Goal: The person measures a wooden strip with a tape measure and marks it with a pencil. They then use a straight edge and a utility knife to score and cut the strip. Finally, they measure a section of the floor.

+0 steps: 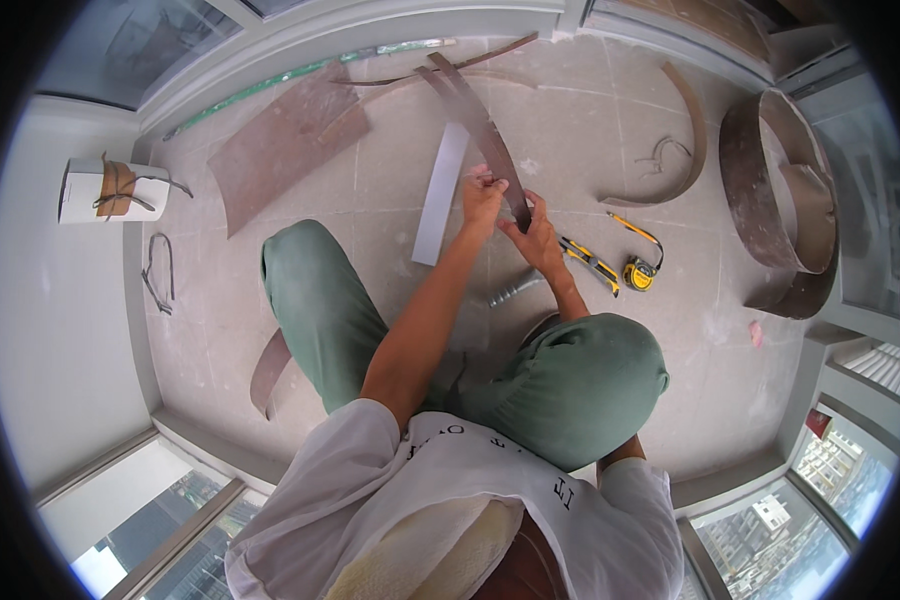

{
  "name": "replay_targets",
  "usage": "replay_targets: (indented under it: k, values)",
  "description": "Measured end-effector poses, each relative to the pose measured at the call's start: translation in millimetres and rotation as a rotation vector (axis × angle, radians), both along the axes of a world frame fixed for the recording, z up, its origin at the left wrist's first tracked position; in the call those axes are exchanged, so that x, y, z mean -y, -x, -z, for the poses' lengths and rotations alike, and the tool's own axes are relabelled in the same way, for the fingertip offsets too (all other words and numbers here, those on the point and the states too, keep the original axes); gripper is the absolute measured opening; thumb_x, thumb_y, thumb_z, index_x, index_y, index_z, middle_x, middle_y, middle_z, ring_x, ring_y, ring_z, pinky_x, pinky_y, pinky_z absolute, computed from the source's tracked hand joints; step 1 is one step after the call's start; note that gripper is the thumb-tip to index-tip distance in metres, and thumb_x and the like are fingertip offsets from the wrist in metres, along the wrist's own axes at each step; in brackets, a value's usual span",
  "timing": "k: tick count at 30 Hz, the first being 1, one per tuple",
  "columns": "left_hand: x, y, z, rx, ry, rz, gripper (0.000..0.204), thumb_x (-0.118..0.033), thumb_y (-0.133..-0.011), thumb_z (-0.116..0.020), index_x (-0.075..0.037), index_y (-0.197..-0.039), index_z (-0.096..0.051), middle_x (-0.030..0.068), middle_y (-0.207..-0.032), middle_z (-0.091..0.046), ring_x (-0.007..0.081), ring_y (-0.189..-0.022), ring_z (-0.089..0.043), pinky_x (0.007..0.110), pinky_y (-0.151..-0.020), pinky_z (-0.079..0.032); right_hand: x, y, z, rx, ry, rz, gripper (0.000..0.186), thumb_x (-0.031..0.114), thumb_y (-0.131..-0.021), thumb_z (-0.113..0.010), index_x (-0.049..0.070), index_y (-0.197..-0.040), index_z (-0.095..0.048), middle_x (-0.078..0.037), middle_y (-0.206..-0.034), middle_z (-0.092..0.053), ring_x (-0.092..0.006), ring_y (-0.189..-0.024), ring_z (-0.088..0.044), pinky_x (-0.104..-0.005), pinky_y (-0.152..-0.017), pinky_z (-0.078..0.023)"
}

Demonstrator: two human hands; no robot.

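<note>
My left hand (484,200) and my right hand (537,237) are close together in front of my knees, both closed on a long brown strip (490,137). The strip slants away from me, and its far end looks split into two overlapping lengths. The left fingers pinch its edge partway along, while the right hand grips the near end. Just left of my left hand, a narrow white strip (440,195) lies on the floor. Right of my right hand are a yellow-and-black utility knife (590,265) and a yellow tape measure (639,273).
Brown sheet pieces (280,150) lie at the far left. A curved brown strip (695,130) and a large coiled brown sheet (755,200) lie at right. A tied white roll (82,190) sits by the left wall. A smaller brown piece (268,377) lies beside my left leg.
</note>
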State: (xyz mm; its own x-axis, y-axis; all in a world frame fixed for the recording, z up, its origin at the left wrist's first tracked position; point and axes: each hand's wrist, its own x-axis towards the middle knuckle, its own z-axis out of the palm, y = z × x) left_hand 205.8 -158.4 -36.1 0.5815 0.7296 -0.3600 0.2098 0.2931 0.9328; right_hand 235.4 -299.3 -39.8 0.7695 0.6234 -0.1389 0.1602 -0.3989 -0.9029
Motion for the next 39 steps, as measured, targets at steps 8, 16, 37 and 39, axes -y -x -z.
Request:
replay_targets:
  k: [8, 16, 37, 39]
  values:
    - [-25.9, -4.3, -45.4, 0.336, 0.472, 0.08, 0.062, -0.029, -0.095, -0.07, -0.006, -0.143, -0.038, 0.0105, -0.129, -0.058, 0.0234, -0.119, -0.056, 0.045, -0.102, -0.044, 41.2, -31.1, -90.1, 0.078, -0.003, -0.166, 0.056, 0.01, -0.093, -0.065, 0.011, -0.144, -0.042, -0.017, -0.134, -0.06, -0.0361, -0.119, -0.061, -0.0419, -0.099, -0.048]
    - [-108.1, -35.3, -118.9, 0.326, 0.355, 0.186, 0.054, -0.032, -0.107, -0.049, 0.0, -0.148, -0.035, 0.0182, -0.142, -0.054, 0.0298, -0.131, -0.054, 0.045, -0.112, -0.042, 0.1, -107.7, -130.2, 0.405, -0.101, -0.309, 0.052, 0.016, -0.094, -0.065, 0.015, -0.143, -0.049, -0.018, -0.132, -0.061, -0.0365, -0.119, -0.06, -0.0407, -0.1, -0.047]
    - [-210.1, 604.5, -85.8, -1.086, -0.013, 0.578, 0.074, -0.054, -0.087, -0.073, -0.002, -0.137, -0.057, 0.023, -0.136, -0.06, 0.0354, -0.132, -0.053, 0.047, -0.11, -0.04, -18.5, -43.9, 17.8, 0.214, 0.124, -0.461, 0.059, 0.023, -0.092, -0.071, 0.013, -0.145, -0.047, -0.021, -0.132, -0.059, -0.0334, -0.113, -0.063, -0.0428, -0.097, -0.05]
    - [-225.5, 576.5, -81.8, -0.882, -0.001, 0.628, 0.051, -0.044, -0.09, -0.073, 0.0, -0.113, -0.062, 0.0018, -0.098, -0.062, 0.0168, -0.097, -0.056, 0.032, -0.091, -0.044, -31.1, -49.6, 5.0, 0.208, 0.151, -0.438, 0.058, 0.023, -0.091, -0.071, 0.013, -0.144, -0.048, -0.02, -0.13, -0.06, -0.033, -0.112, -0.064, -0.0422, -0.096, -0.05]
